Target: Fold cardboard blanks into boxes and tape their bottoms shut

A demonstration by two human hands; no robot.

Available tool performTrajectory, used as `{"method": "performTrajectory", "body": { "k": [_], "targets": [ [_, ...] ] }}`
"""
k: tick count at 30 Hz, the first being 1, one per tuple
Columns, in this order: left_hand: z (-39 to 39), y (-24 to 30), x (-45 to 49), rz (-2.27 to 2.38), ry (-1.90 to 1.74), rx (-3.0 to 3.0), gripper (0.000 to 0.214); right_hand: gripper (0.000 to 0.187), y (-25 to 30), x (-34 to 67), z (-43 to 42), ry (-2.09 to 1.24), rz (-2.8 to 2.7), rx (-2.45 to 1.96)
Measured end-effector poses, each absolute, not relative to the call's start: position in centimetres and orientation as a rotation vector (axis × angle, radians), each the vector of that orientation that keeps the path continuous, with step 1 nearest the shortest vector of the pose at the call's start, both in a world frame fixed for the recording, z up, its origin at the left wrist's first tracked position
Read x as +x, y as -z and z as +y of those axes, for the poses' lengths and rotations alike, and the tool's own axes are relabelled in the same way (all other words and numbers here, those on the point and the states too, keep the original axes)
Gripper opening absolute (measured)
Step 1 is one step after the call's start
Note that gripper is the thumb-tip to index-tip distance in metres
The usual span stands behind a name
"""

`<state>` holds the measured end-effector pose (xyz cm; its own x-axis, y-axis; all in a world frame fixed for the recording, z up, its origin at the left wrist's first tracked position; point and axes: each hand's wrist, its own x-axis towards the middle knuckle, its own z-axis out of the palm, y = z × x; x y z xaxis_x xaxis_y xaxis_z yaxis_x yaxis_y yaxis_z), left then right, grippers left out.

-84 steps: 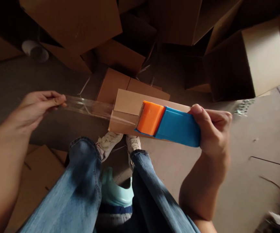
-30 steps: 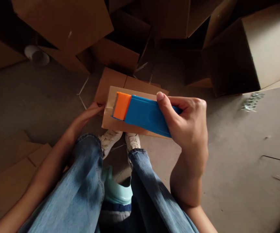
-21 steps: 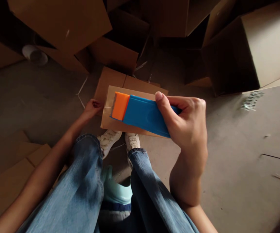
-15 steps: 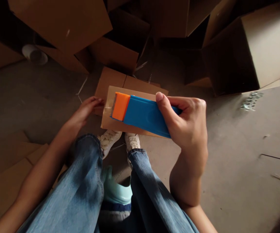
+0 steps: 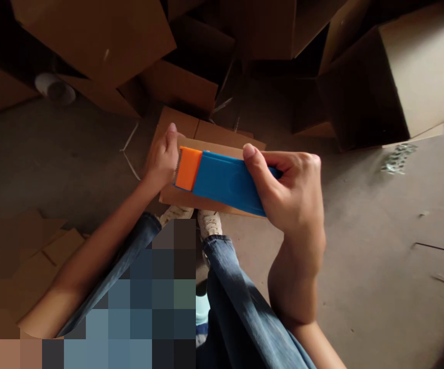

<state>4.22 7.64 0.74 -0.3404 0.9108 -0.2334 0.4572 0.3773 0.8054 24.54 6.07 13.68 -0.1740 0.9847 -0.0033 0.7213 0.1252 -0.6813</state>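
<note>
My right hand is closed around a blue tape dispenser, with the thumb lying on its upper edge. The dispenser's orange end with a toothed edge points left. It is over a narrow cardboard box, which lies at an angle in front of my shoes and is partly covered by the dispenser. My left hand is at the left end of the box, close to the toothed edge. Its thumb points up and its fingers look curled, their tips hidden.
Large open cardboard boxes are piled across the far side, with another pale-sided box at the right. A white roll is at the far left. My shoes stand on the concrete floor. A pixelated patch covers the lower left.
My left hand has moved right and away from me, onto the left end of the box, its thumb now raised. The right hand and the tape dispenser have hardly moved.
</note>
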Motion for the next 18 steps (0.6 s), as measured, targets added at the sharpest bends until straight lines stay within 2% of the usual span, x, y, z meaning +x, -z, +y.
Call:
{"method": "performTrajectory", "body": {
  "k": [7,12,18],
  "targets": [
    [7.5,-2.5,4.4,2.05,-0.69,1.285,0.053,0.064,-13.7,24.3,6.8,-0.782,-1.963,-1.665],
    [7.3,-2.2,4.3,2.057,-0.738,1.256,0.049,0.063,-13.6,24.6,7.5,-0.82,-2.02,-1.621],
    [7.4,-1.4,3.9,2.057,-0.746,1.287,0.057,0.06,-14.4,25.8,7.8,-0.88,-2.17,-1.566]
  ]
}}
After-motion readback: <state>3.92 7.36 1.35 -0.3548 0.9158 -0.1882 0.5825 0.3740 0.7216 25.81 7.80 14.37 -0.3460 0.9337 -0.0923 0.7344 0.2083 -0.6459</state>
